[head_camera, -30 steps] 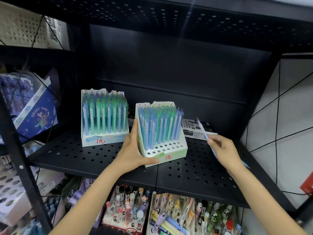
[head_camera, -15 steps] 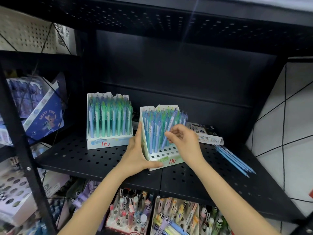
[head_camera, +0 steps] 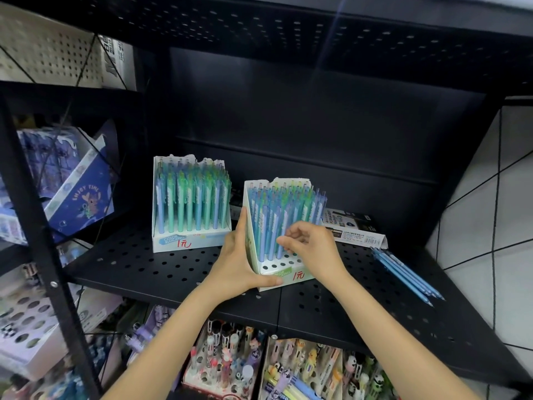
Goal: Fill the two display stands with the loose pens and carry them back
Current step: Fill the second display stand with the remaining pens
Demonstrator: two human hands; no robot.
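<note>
Fingers of the right hand (head_camera: 313,249) pinch a blue pen among those in the white cardboard display stand (head_camera: 284,275), which the left hand (head_camera: 240,265) grips at its corner. Loose blue pens (head_camera: 406,272) lie on the black perforated shelf (head_camera: 144,269), right of that hand; a second full stand (head_camera: 189,241) sits left.

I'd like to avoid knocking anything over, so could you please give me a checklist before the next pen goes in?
1. Near display stand steadied by left hand: ok.
2. Free holes in its front row: ok.
3. Right hand actually holding a pen: cannot tell.
4. Loose pens lying on the shelf to the right: ok.
5. Far stand upright, apart from both hands: ok.
</note>
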